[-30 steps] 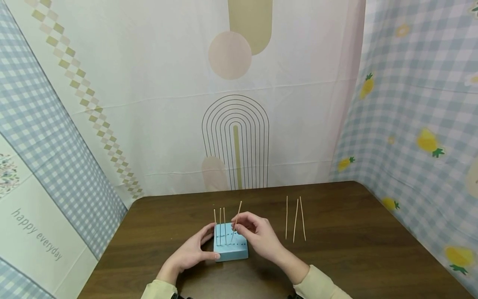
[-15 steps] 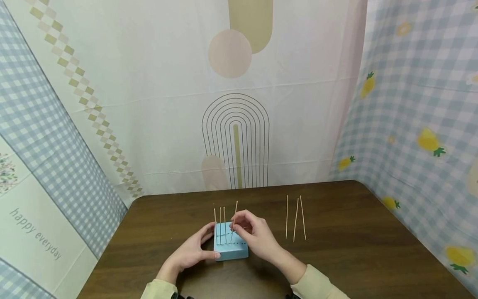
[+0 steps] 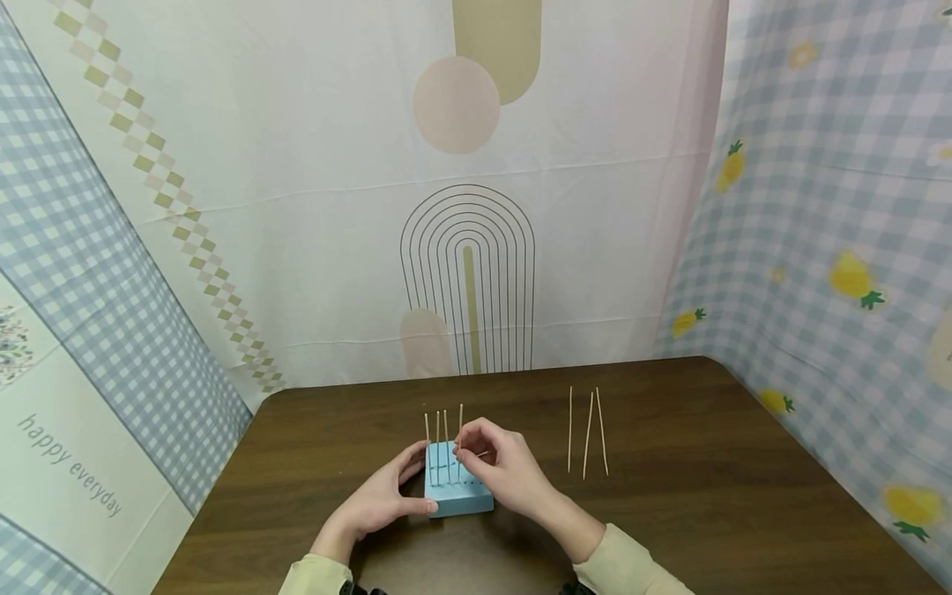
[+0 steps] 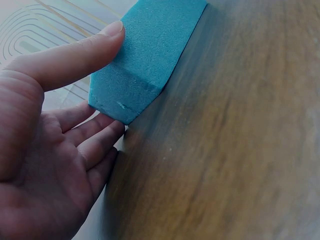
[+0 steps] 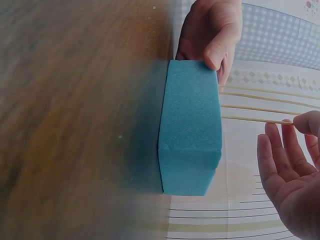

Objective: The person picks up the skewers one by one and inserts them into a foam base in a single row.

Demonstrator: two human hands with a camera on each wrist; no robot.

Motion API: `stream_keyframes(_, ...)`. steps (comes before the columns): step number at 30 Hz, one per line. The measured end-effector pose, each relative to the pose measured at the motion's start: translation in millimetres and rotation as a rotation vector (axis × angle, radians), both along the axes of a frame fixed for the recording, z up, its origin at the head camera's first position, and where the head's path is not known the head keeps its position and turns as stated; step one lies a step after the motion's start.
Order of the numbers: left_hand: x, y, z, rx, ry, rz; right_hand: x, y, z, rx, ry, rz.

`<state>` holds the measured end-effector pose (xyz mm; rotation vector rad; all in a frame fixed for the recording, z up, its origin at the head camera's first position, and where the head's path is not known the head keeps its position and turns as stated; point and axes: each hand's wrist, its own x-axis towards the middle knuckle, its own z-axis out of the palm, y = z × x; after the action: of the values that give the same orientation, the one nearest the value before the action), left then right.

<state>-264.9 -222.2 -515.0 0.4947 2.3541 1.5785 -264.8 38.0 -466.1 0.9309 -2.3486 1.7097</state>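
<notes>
A light-blue foam block [image 3: 463, 504] with rows of dark dots on its top sits on the table. My left hand [image 3: 381, 497] holds its left end, thumb on the front corner and fingers round the far side. Three thin wooden sticks [image 3: 438, 430] stand upright along the block's left part. With thumb and fingertips, my right hand [image 3: 511, 473] pinches another wooden stick [image 3: 461, 413], nearly upright, to their right. In the right wrist view this pinched stick [image 5: 250, 119] runs to the block's top face; its very tip at the surface is hard to make out.
Three loose wooden sticks [image 3: 588, 434] lie on the brown table [image 3: 669, 496] right of my right hand. A patterned white cloth [image 3: 335, 273] hangs behind the table, with checked cloths [image 3: 788, 248] at the sides.
The pinched stick has gone from leaning right to nearly upright, its top moving left. My right hand has shifted slightly left with it. My left hand and the block stay put.
</notes>
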Motion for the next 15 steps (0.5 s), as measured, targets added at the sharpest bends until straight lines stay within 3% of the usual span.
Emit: stream_keyframes(15,0.7,-2.3,0.6,-0.013,-0.002,-0.001,-1.5,-1.9,-0.1,0.031,-0.004,-0.021)
